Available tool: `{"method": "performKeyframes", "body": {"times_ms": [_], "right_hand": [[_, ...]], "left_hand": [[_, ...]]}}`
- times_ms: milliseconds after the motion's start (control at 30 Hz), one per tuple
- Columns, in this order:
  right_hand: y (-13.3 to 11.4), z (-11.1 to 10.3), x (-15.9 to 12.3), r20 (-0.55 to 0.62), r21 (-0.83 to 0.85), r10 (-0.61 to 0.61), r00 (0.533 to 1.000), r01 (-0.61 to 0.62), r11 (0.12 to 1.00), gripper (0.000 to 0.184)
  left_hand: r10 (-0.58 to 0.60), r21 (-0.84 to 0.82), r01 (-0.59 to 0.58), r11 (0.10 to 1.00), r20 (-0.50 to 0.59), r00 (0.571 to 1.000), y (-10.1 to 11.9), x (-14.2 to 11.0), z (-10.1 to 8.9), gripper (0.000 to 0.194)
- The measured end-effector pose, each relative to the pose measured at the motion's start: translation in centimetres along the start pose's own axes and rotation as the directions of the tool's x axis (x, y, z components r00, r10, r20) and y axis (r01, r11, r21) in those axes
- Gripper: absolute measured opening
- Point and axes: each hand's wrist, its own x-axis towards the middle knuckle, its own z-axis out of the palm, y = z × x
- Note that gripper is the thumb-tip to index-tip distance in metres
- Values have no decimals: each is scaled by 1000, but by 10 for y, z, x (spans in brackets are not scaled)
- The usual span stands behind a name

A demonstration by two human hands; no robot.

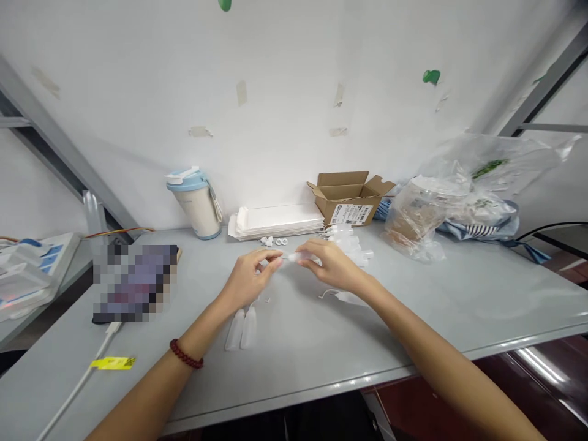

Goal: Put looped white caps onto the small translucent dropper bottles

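Over a grey table [413, 324], seen from the head camera, both forearms reach in from the near edge and the hands meet near the middle. Between them sits a small white plastic piece [290, 258]. The right hand [331, 266] pinches it with thumb and fingertips pressed together. The left hand [252, 278] has its fingers curled and close together at the piece's left end; whether they grip it I cannot tell. A red bead bracelet [185, 354] circles the left wrist.

Just near the left hand lie two white plastic bottles [242, 329], side by side. Just near the right hand lies a white bottle with a thin loop [342, 297]. Farther off, beyond the right hand, white plastic bottles [349, 245] lie heaped, and small white caps [273, 241] lie in a little group left of them.

Along the far edge stand a stack of white trays [275, 220], an open cardboard box [349, 197], a blue-lidded tumbler [195, 205] and a plastic bag [459, 196]. At left lies a pixelated phone [133, 283] with a white cable [78, 380] and a yellow tag [113, 363].
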Motion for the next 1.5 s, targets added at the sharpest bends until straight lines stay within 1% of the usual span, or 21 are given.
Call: {"method": "performKeyframes", "body": {"times_ms": [67, 100, 167, 200, 267, 367, 433, 600, 733, 867, 933, 1033, 1133, 1167, 1233, 1300, 1367, 1400, 1433, 1467, 1500], "right_hand": [[9, -14, -1, 6, -72, 85, 996, -85, 994, 16], [15, -22, -2, 3, -89, 138, 990, -137, 987, 15], [26, -37, -7, 39, -94, 242, 970, -237, 967, 15], [31, -43, -10, 41, -86, 277, 960, -273, 958, 15], [41, -53, -16, 24, -65, 328, 944, -326, 943, 17], [48, -61, -22, -15, -37, 371, 928, -371, 928, 18], [50, -64, -23, -15, -18, 400, 916, -400, 916, 15], [50, -67, -21, -23, 33, 442, 897, -441, 897, 7], [53, -62, -22, -51, -4, 425, 904, -426, 905, 9], [54, -58, -22, -1, -84, 417, 909, -415, 906, 13], [54, -56, -22, 27, -107, 418, 908, -413, 905, 14], [56, -53, -22, 61, -134, 413, 909, -402, 906, 17], [60, -50, -23, 74, -135, 405, 911, -394, 909, 15], [61, -48, -22, 59, -130, 399, 915, -389, 912, 14], [62, -42, -20, -16, -136, 358, 934, -356, 924, 14], [56, -31, -17, -119, -152, 264, 957, -280, 948, 14], [41, -15, -14, -178, -127, 140, 974, -164, 978, 12], [29, -6, -15, -167, -81, 78, 983, -93, 992, 14], [16, 3, -16, -130, -29, 5, 991, -9, 1000, 17], [1, 12, -18, -78, 26, -76, 994, 78, 997, 21], [-14, 21, -20, 14, 68, -162, 987, 161, 985, 26]], "left_hand": [[-38, 60, 41, 997, -48, 998, -11, 8, -7, 31], [-58, 97, 64, 993, -59, 997, -17, 12, -11, 32], [-98, 160, 113, 981, -98, 990, -29, 21, -20, 33], [-112, 193, 130, 972, -104, 988, -35, 26, -23, 33], [-118, 240, 131, 962, -67, 991, -42, 35, -25, 33], [-66, 343, 56, 938, 18, 998, -44, 50, -20, 33], [-25, 403, 3, 915, 50, 998, -44, 58, -14, 32], [13, 424, -52, 904, 95, 995, -46, 70, 1, 24], [19, 422, -69, 904, 121, 992, -47, 69, 3, 20], [12, 422, -51, 905, 93, 996, -41, 62, -4, 19], [-4, 409, -17, 912, 52, 999, -37, 54, -10, 22], [-43, 353, 57, 934, -48, 998, -35, 38, -20, 28], [-115, 276, 154, 949, -151, 982, -36, 22, -26, 32], [-142, 253, 183, 950, -174, 974, -37, 18, -26, 32], [-169, 224, 214, 951, -204, 964, -36, 13, -26, 30], [-154, 211, 204, 956, -229, 961, -32, 11, -25, 30], [-123, 217, 179, 960, -248, 961, -27, 11, -23, 31], [-105, 224, 164, 961, -253, 962, -25, 11, -22, 31], [-89, 230, 150, 962, -255, 963, -23, 11, -22, 30], [-77, 233, 139, 962, -257, 963, -21, 11, -21, 29], [-68, 235, 131, 963, -259, 964, -20, 11, -20, 28]]}}
